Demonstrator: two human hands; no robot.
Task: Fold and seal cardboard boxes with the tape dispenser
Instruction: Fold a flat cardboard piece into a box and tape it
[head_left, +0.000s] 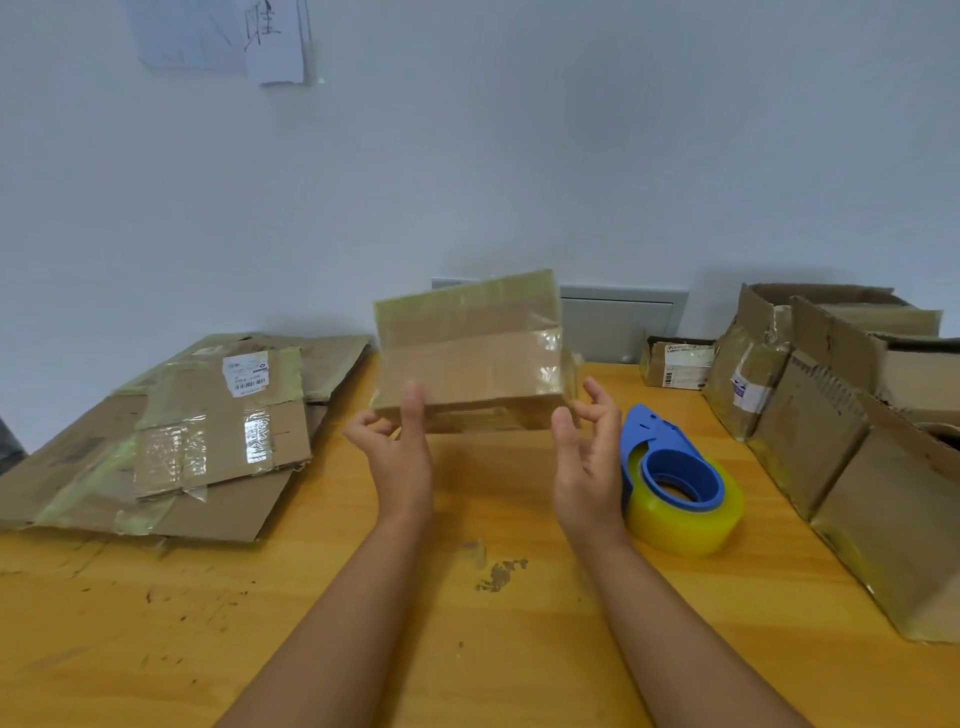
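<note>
A small cardboard box, covered in clear and yellowish tape, is held tilted above the wooden table. My left hand pinches its lower left corner, thumb on the front face and fingers curled underneath. My right hand holds the lower right corner, thumb at the bottom edge and curled fingers beside the right side. The blue tape dispenser with its yellowish roll lies on the table just right of my right hand, touched by neither hand.
Flattened, taped cardboard boxes are piled at the left of the table. Several folded boxes stand along the right edge, and a small labelled box sits at the back by the wall.
</note>
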